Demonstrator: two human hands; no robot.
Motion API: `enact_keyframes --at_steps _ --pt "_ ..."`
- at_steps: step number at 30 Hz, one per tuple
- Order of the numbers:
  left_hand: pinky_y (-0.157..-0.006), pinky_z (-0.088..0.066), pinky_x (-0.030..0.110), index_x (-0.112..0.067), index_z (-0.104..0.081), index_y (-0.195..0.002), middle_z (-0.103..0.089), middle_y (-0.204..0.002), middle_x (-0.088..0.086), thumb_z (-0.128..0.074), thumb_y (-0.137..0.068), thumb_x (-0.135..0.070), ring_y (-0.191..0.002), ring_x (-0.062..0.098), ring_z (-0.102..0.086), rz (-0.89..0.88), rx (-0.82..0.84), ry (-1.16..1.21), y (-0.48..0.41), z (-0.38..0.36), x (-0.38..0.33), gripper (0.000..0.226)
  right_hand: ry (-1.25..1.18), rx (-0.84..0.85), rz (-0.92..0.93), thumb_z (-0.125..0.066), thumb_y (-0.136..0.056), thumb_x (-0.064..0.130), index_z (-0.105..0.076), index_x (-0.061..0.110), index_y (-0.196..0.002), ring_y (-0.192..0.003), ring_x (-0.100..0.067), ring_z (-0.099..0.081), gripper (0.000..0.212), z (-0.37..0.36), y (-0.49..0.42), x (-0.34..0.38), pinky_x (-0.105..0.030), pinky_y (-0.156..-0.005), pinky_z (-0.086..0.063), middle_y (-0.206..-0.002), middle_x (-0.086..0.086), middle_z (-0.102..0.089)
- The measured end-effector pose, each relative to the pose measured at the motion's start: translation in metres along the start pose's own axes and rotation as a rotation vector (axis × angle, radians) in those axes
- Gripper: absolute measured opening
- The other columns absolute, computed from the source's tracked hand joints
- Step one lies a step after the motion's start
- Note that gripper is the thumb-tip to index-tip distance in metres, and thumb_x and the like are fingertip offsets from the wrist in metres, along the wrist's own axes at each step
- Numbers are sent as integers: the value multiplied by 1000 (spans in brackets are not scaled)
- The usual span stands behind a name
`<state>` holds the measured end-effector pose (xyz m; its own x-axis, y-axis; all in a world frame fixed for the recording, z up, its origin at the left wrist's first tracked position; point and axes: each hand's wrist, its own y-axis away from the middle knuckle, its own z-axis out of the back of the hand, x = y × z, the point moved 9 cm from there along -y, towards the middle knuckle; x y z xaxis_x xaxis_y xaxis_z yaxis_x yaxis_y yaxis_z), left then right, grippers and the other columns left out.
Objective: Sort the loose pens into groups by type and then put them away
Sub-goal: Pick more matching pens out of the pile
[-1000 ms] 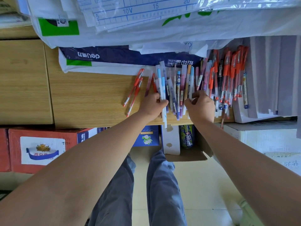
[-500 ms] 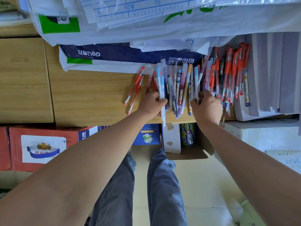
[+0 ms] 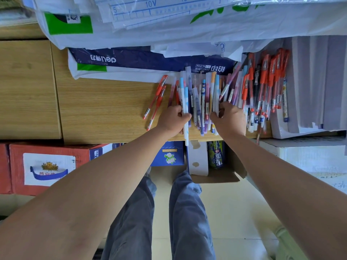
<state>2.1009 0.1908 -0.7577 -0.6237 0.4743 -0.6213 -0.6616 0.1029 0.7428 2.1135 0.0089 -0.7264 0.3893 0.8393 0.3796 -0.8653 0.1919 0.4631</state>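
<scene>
"Wood-grain worktop (image 3: 105, 113) is carrying everything I am sorting, all lying toward its right half."

"What is threatening to go wrong?"

"Going left to right: two red pens (image 3: 155, 98) are lying apart and safe. My left hand (image 3: 171, 121) is gripping one white-and-blue pen (image 3: 181, 94) whose end is overhanging the near edge, so a loosening grip is likely sending it toward the cardboard box (image 3: 216, 178) below. The mixed pile (image 3: 203, 98) is poking over that edge too, so any sweep is risking spills. My right hand (image 3: 230, 119) is digging curled fingers into the pile. Whether it is pinching anything, I cannot tell."

"And the counts?"

"Two red on the left, one in my grip, and the pile is overlapping too much to count. Roughly ten red-capped pens (image 3: 266, 87) are crowding against it on the right, so the types are risking mixing."
</scene>
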Motion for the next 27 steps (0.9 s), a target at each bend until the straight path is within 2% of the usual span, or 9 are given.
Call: enact_keyframes --at_steps 4,7,10,12,16,20,23,25,27 --pt "-49 -56 25 -5 -60 -98 -62 -80 7 -56 -95 -19 -77 27 -67 -3 -18 -4 1 5 -1 15 -120 72 106 -57 -92 20 -61 8 -90 -50 -8 -46 12 -3 4 15 -19 -44 -31 -68 -3 -57" --pt "-47 -55 24 -2 -60 -99 -63 -89 15 -56 -95 -20 -79 30 -68 -4 -17 -15 2 7 -1 18 -209 69 73 -56 -94 19 -54 8 -82 -48 -4 -45 17 2 5 5 -10 -42 -29 -68 -1 -54" --pt "-49 -56 29 -3 -59 -94 -62 -82 11 -55 -95 -19 -78 33 -68 2 -34 6 2 10 -1 17 -217 74 49 -57 -93 21 -51 9 -76 -53 -14 -44 22 7 9 -9 -16 -46 -30 -69 -2 -52" --pt "-54 -57 33 -1 -59 -96 -58 -75 5 -54 -96 -20 -76 33 -68 13 -58 17 4 15 0 20 -209 97 72 -58 -93 23 -55 8 -79 -52 -13 -44 21 8 13 -6 -19 -47 -32 -69 -2 -53" --pt "-60 -59 41 -3 -58 -95 -58 -76 8 -52 -97 -21 -76 34 -67 10 -101 5 12 34 5 19 -228 182 168 -61 -92 25 -62 7 -85 -55 -11 -48 19 -3 18 36 -18 -51 -36 -73 -2 -60" --pt "-68 -56 53 -3 -58 -91 -63 -84 20 -51 -96 -27 -78 39 -65 7 -175 -47 22 73 22 26 -300 240 192 -63 -88 21 -60 7 -78 -54 -14 -46 18 -28 21 91 -23 -54 -37 -62 -4 -57" --pt "-72 -54 53 -2 -59 -95 -64 -89 20 -48 -98 -28 -81 38 -64 21 -218 -87 29 108 43 29 -270 304 228 -62 -88 20 -66 21 -86 -55 -7 -56 4 -54 26 130 -16 -53 -46 -64 6 -64" --pt "-74 -54 51 -2 -60 -98 -65 -91 18 -47 -98 -27 -83 37 -64 40 -231 -95 32 129 60 28 -232 349 220 -62 -89 21 -69 17 -95 -62 -13 -62 10 -75 29 148 -25 -58 -51 -73 0 -69" --pt "-76 -54 51 -3 -60 -100 -64 -91 16 -46 -99 -28 -86 36 -63 50 -221 -93 35 145 76 29 -167 371 202 -63 -89 23 -70 17 -98 -61 -9 -58 13 -94 30 159 -23 -56 -47 -76 1 -69"
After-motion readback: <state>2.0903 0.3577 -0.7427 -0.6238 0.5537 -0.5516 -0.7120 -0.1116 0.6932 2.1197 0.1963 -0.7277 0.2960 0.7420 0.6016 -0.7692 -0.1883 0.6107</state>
